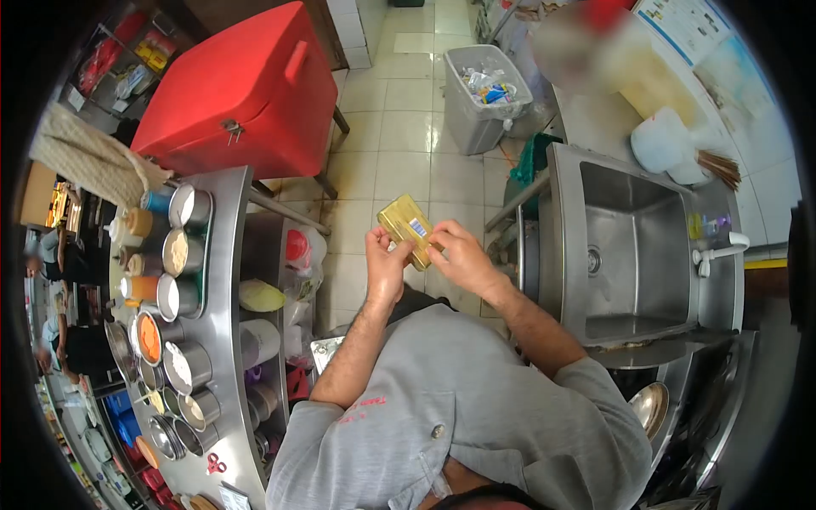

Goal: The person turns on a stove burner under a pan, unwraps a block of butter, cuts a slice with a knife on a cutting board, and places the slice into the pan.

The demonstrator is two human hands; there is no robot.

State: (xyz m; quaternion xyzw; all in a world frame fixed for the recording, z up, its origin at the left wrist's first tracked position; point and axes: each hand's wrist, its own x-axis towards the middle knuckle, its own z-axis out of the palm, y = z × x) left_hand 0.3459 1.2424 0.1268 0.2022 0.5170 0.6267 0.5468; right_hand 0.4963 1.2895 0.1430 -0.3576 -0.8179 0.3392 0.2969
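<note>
A gold-yellow rectangular packet (399,216) with a white barcode label is held in front of my body, over the tiled floor. My left hand (387,263) grips its lower left side, thumb lying on the face. On the right side, the fingers of my right hand (463,257) are closed on the packet's edge near the barcode. The packet is tilted, and its underside is hidden from view.
To the left, a steel counter (225,246) carries several metal containers of powders and pastes, squeeze bottles and red scissors (215,463). A red cooler box (229,85) stands beyond it. On the right are a steel sink (633,255) and a grey bin (476,119).
</note>
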